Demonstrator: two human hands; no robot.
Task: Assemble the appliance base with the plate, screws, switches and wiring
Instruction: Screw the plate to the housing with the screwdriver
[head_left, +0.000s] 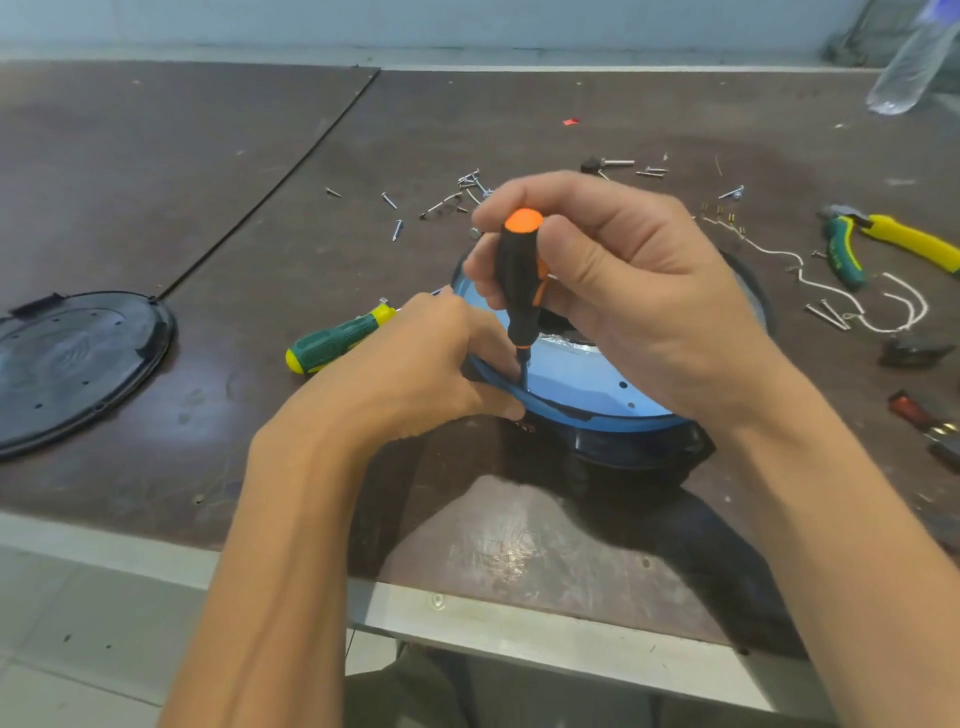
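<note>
- At the near middle of the table, the blue appliance base lies flat. It looks rigid and fairly light, so it is best steadied at the rim.
- Well to the left, the black plate lies apart. It looks thin and probably flexes, so lift it by the edge.
- The right hand curls round the upright screwdriver, whose tip is at the base's near-left rim.
- The left hand, fingers curled, grips that rim beside the tip.
- The loose screws beyond are tiny and likely to roll, so pinch them singly.
</note>
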